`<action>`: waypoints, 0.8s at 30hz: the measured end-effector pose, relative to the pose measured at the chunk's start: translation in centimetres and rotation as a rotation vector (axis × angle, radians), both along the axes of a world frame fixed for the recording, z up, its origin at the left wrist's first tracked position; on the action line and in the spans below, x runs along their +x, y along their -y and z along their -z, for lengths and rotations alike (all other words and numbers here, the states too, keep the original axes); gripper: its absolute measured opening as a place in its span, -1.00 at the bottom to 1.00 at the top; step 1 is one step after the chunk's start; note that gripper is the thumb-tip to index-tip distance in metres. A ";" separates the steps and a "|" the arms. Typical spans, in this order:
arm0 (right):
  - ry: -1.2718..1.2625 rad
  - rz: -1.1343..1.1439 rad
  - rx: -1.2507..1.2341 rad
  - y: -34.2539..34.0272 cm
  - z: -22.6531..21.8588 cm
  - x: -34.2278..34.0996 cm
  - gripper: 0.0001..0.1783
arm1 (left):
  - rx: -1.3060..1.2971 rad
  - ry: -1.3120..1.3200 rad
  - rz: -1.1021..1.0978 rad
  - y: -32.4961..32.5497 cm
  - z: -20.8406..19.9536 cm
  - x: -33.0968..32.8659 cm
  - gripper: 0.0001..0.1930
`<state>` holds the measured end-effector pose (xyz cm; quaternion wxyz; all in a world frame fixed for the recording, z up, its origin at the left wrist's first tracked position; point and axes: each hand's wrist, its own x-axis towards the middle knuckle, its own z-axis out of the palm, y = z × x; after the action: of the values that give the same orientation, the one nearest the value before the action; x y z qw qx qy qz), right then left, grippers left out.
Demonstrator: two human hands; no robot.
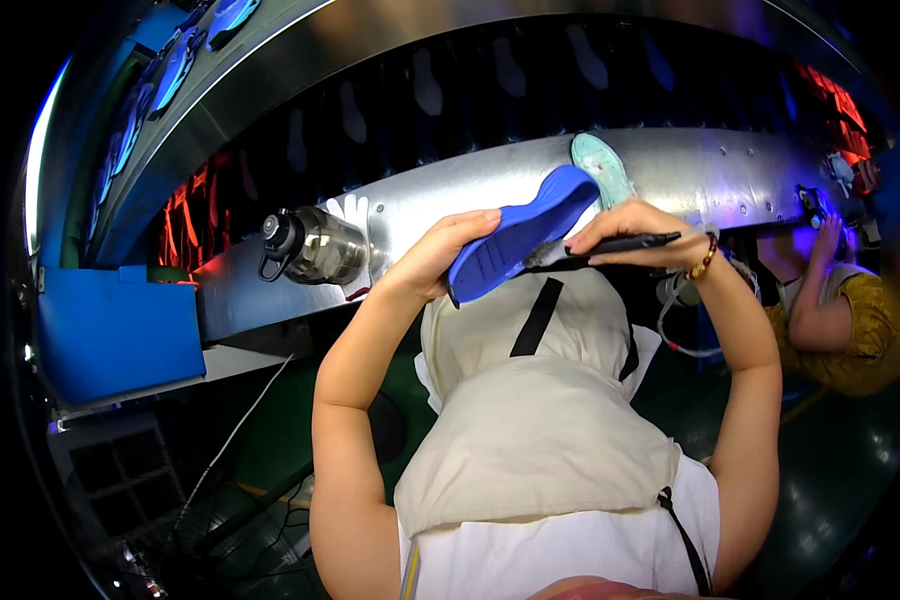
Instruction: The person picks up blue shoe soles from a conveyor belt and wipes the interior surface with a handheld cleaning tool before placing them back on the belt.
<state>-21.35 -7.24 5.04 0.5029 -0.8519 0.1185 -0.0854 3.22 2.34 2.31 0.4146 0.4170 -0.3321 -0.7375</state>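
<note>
My left hand (443,250) grips a blue shoe sole (530,232) by its near left end, with the thumb along the rim. The sole is tilted, its hollow inner face toward my right hand. In my right hand (642,228) is a brush (630,243) with a black handle, pinched between thumb and fingers. Its pale bristles touch the inside of the sole near the lower rim. Just beyond the sole, a pale green sole-shaped piece (602,165) lies at the far edge of the metal bench (450,190).
A clear bottle with a black lid (320,246) lies left on the bench beside a white glove (355,212). Beyond runs a dark channel with several soles (427,82). A blue box (115,330) stands left. A co-worker in a yellow top (870,315) sits at the right.
</note>
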 end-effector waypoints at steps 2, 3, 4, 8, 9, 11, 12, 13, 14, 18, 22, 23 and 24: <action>-0.106 0.021 -0.071 -0.6 -0.1 -0.4 -0.77 | 0.063 -0.026 -0.091 -0.2 0.2 0.3 -0.54; -0.155 0.068 -0.041 -0.8 -0.4 -0.3 -0.76 | 0.102 -0.034 -0.136 -0.4 0.3 0.5 -0.54; -0.205 0.114 -0.011 -1.0 -0.9 -0.1 -0.74 | 0.109 -0.088 -0.138 -0.3 0.3 0.6 -0.54; 0.066 0.250 0.105 -2.5 -1.1 2.3 -0.79 | 0.087 -0.250 -0.128 0.7 0.8 -0.5 -0.59; 0.082 0.275 0.012 -2.7 -1.1 3.1 -0.82 | 0.059 -0.231 -0.128 1.1 0.8 -1.3 -0.61; 0.084 0.423 0.164 -2.7 -1.0 4.5 -0.82 | -0.029 -0.212 -0.116 1.5 0.8 -2.5 -0.68; 0.108 0.496 0.312 -2.6 -0.7 5.1 -0.80 | -0.077 -0.215 -0.119 1.5 0.8 -2.9 -0.69; 0.136 0.527 0.302 -2.4 -0.2 5.5 -0.78 | -0.096 -0.176 -0.132 1.6 1.0 -3.0 -0.69; 0.128 0.546 0.310 -2.4 -0.1 5.9 -0.78 | -0.116 -0.140 -0.148 1.6 1.4 -2.9 -0.68; 0.131 0.619 0.337 -2.1 0.7 6.7 -0.73 | -0.153 -0.096 -0.168 1.8 2.5 -3.1 -0.67; 0.135 0.651 0.382 -1.4 1.5 6.9 -0.70 | -0.188 -0.079 -0.165 1.8 2.6 -3.6 -0.65; 0.143 0.655 0.393 -1.3 1.8 7.0 -0.70 | -0.185 -0.073 -0.177 1.8 2.7 -3.5 -0.65; 0.151 0.659 0.405 -1.2 2.1 7.1 -0.70 | -0.183 -0.068 -0.188 1.8 2.9 -3.4 -0.65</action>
<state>-14.24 -6.06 2.96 0.6137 -0.6432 0.3626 -0.2796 -0.21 0.59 -0.56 0.5291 0.3815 -0.3433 -0.6758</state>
